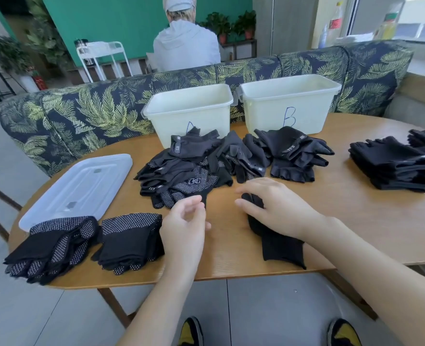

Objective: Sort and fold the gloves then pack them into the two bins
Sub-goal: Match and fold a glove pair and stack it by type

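Near edge: right hand (279, 211) lies fingers-straight, pressing a plain black glove (279, 243) flat on the table (356, 221); left hand (184, 228) hovers w/ fingers loosely curled, gripping nothing, just right of two folded dotted stacks (86, 243). Looks like fold step, mid-sort; next move prob needs left hand to fold it. Beyond: unsorted pile (206, 168); far right, plain stack (391, 166); farthest, bins A (189, 108) & B (289, 96), seemingly empty

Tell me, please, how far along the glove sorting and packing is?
Done: folded stacks sit at the table's left and right. In hand: the right hand presses a plain glove flat; the left hand hovers empty. Left: the unsorted pile; bin A and bin B look empty.
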Available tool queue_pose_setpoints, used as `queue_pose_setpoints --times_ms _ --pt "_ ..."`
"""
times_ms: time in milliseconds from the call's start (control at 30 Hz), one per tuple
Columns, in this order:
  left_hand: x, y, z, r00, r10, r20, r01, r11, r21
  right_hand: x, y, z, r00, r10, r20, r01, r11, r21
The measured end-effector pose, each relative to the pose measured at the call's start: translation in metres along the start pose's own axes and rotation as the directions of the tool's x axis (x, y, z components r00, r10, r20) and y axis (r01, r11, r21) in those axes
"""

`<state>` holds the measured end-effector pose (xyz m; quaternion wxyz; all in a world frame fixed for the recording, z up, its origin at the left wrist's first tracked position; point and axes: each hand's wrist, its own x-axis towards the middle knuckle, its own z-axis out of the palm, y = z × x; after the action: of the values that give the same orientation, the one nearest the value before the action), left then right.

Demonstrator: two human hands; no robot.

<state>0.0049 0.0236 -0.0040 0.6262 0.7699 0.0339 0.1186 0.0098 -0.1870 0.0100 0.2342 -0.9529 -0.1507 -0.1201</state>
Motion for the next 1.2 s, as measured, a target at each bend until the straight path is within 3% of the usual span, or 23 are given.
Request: queue_pose_setpoints --times_ms 333,533,633,933,1200 --pt "-0.002 0.000 -0.013 0.985 -0.153 -0.083 0.137 0.976 -0.168 0.077 -0.025 0.051 0.989 -0.075 0.129 0.061 0.993 0.106" --pt "-0.005 0.001 -0.017 0.986 -0.161 -0.051 0.151 0.977 -0.153 0.083 -0.025 0.059 0.991 -0.105 0.082 0.096 0.990 0.107" --pt "-0.006 0.001 -0.017 0.989 -0.143 -0.047 0.134 0.978 -0.160 0.084 -0.026 0.054 0.995 -0.094 0.026 0.087 0.976 0.200" --pt "-0.005 0.002 -0.005 0.995 -0.091 -0.050 0.082 0.985 -0.153 0.084 -0.039 0.013 0.980 0.049 -0.191 0.041 0.897 0.440" --pt "-0.009 0.017 0.009 0.999 -0.029 0.016 0.033 0.915 -0.401 0.060 -0.035 -0.026 0.925 0.266 -0.270 -0.028 0.759 0.650"
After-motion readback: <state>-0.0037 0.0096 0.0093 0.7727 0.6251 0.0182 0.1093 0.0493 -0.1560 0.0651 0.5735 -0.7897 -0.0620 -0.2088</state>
